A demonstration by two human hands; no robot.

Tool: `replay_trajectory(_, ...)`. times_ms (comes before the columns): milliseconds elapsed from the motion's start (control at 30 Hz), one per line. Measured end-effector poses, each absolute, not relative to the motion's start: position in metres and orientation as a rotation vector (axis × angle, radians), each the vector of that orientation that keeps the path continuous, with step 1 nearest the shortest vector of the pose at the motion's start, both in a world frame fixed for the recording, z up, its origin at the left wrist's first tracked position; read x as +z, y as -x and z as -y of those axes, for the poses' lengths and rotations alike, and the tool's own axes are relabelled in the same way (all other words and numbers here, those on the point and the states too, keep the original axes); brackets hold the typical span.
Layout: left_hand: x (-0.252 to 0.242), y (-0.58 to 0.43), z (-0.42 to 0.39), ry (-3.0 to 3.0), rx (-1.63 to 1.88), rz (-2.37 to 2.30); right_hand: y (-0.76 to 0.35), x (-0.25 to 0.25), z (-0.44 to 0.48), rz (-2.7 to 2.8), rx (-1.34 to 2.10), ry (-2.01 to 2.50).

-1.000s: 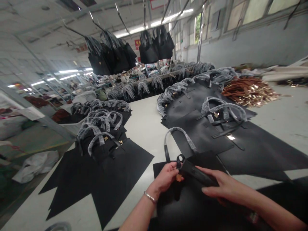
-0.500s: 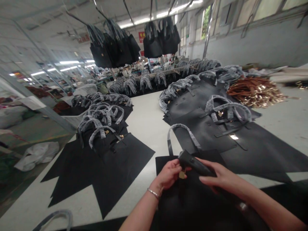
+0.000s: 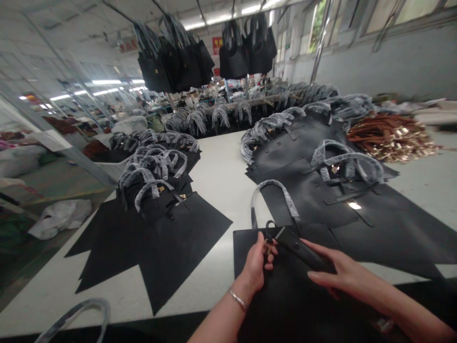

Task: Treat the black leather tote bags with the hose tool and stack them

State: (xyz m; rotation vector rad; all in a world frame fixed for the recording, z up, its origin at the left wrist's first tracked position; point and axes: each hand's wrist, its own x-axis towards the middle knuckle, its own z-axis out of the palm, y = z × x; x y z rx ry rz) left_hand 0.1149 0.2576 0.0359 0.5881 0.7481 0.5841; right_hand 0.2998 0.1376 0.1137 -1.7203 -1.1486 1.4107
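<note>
- Factory hall: black leather bag panels lie in rows on a long white surface [image 3: 217,200], black tote bags [image 3: 233,62] hang overhead, and a heap of tan straps with brass fittings [image 3: 391,138] sits off to the right.
- Head view, left: the left hand [image 3: 255,267], with a silver bangle [image 3: 238,300] at its wrist, curls nearly closed on the ringed end of a black leather strap [image 3: 296,247], a small brass fitting showing by its fingers.
- Head view, right: the right hand [image 3: 342,271] is open, fingers almost straight, against the strap's lower end; whether it grips, I cannot tell.
- Position: the strap is held just above a flat black leather panel [image 3: 278,305], near its top edge and below a grey-wrapped handle [image 3: 274,195].
- Direction: its long axis runs diagonally, ring end up and left, other end down and right.
- Step, as judged: work on the ring end is in hand; the next move calls for a steady pinch on that small fitting.
</note>
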Motion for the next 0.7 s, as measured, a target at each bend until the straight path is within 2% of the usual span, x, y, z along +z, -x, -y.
replay_trajectory(133,0.037,-0.119,-0.251,-0.528,0.657,-0.811,-0.297,0.113,-0.138,1.161,1.41,1.746)
replay_trajectory(300,0.033,-0.126,-0.242,-0.799,0.829,-0.845,-0.296,0.114,-0.138,1.188,1.444,1.731)
replay_trajectory(700,0.034,-0.126,-0.236,-1.158,0.895,-0.937,-0.296,0.121,-0.141,1.145,1.523,1.72)
